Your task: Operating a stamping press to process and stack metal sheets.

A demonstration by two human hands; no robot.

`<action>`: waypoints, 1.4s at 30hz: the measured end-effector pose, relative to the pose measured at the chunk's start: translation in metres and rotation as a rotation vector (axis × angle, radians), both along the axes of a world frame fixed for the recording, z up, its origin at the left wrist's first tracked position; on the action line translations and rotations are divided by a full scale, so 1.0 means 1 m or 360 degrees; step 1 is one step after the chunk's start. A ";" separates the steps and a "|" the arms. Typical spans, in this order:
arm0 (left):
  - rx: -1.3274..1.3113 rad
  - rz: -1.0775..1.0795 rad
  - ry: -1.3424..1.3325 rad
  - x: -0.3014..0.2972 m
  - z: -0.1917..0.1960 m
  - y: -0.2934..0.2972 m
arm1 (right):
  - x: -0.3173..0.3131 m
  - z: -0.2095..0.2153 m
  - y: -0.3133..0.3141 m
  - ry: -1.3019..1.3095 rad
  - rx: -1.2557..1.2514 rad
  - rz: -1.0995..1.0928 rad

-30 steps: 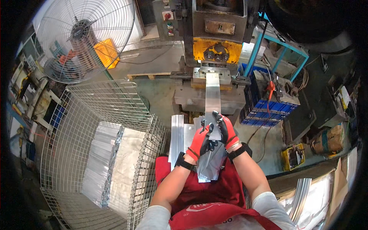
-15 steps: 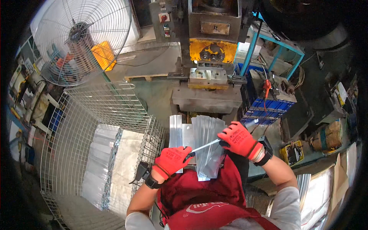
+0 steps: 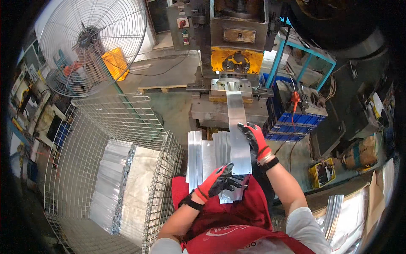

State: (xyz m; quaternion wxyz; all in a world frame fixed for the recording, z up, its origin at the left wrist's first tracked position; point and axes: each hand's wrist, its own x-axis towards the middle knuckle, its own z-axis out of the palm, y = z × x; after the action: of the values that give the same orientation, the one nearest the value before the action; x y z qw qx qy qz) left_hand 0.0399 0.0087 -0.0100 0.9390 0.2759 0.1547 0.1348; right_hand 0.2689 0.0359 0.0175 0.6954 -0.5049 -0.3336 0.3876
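Swung round from lying crosswise between both gloves, the flat metal strip (image 3: 237,114) now runs lengthwise, broad face up, away from the person; half a second ago it was edge-on over the loose pile of metal strips (image 3: 222,146) and the die block (image 3: 218,86) stood bare. Its far end has come to the die block's near side, under the yellow ram (image 3: 218,63) of the press; whether they touch, I cannot tell. That reads as 1 piece being lined up with the tooling, not yet seated.

Right hand (image 3: 256,142) has closed in on the strip's right edge near mid-length, fingers bent and gripping it. Left hand (image 3: 218,182) has turned palm inward at the near end's left corner, fingers loosely curled and partly open; I cannot tell if they grip it.
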 end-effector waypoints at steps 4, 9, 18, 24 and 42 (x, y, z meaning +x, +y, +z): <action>0.0123 0.0027 0.0135 0.023 0.035 0.007 | -0.002 -0.008 0.021 0.0237 0.0152 0.0006; 0.0270 0.0213 0.0274 0.045 0.045 0.023 | 0.008 -0.017 0.041 0.0261 0.0116 0.0017; 0.0391 0.0474 0.0360 0.063 0.038 0.039 | -0.007 -0.030 0.027 0.0091 0.0330 0.0161; 0.0478 0.0456 0.0379 0.064 0.041 0.039 | -0.007 -0.037 0.024 0.0078 0.0146 0.0013; 0.0357 0.0447 0.0265 0.064 0.025 0.042 | -0.012 -0.035 0.027 0.0277 0.0142 -0.0028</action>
State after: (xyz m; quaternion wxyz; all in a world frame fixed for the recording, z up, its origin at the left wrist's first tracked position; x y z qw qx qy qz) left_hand 0.1036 0.0509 0.0149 0.8583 0.3648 0.2527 0.2575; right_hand 0.2573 0.0624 -0.0175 0.7469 -0.4409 -0.2844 0.4085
